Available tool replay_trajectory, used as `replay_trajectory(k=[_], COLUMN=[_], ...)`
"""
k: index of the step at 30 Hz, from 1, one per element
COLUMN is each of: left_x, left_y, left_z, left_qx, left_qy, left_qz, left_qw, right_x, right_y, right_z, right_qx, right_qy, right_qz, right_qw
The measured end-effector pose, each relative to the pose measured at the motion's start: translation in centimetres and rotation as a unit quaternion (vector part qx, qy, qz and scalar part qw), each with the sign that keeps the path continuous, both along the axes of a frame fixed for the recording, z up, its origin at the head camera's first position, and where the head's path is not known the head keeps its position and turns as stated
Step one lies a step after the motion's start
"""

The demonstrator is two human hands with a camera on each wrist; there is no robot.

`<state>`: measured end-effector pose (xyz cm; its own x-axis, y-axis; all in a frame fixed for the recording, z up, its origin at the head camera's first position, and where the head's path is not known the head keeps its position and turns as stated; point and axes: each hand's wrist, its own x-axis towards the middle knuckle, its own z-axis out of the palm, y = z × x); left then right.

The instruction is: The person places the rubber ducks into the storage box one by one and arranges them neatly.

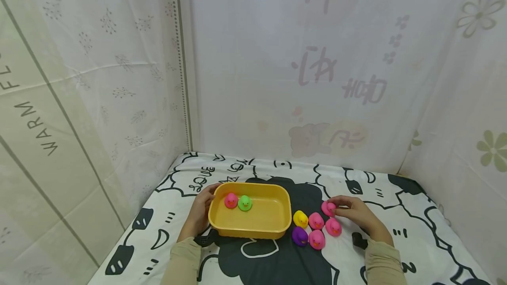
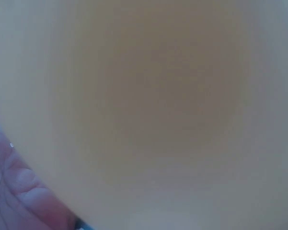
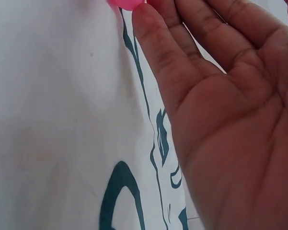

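Observation:
A yellow plastic basin stands on the patterned cloth, with a pink rubber duck and a green rubber duck inside. My left hand holds the basin by its left side, fingers bent around the far corner. In the left wrist view the basin wall is a blur that covers most of the picture. To the right of the basin, my right hand pinches a pink rubber duck between thumb and fingertips. Only a sliver of that duck shows in the right wrist view.
Beside the basin sit a yellow duck, a purple duck and several pink ducks. The black-and-white cloth covers the surface. Pale printed curtains hang behind and at both sides.

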<state>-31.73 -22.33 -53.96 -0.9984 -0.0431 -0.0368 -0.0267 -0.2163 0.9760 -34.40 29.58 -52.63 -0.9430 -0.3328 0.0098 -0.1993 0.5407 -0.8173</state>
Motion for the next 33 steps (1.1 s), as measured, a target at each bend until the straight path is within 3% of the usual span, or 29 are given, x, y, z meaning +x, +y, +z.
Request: replay_trajectory(k=[7, 15, 33], left_x=[0.1, 0.1, -0.1], left_y=[0.1, 0.1, 0.0], left_z=[0.1, 0.1, 0.0], left_qx=[0.0, -0.002, -0.005], left_qy=[0.007, 0.003, -0.003], left_qz=[-0.003, 0.003, 0.0], left_qw=[1.0, 1.0, 1.0], right_x=[-0.1, 0.0, -0.3], right_y=[-0.4, -0.9, -1.2], right_z=[0.2, 0.1, -0.2], right_qx=[0.026, 0.011, 0.035], right_qy=[0.016, 0.01, 0.01], right_qz=[-0.016, -0.03, -0.061], right_qw=[0.9994, 0.9995, 0.9975])
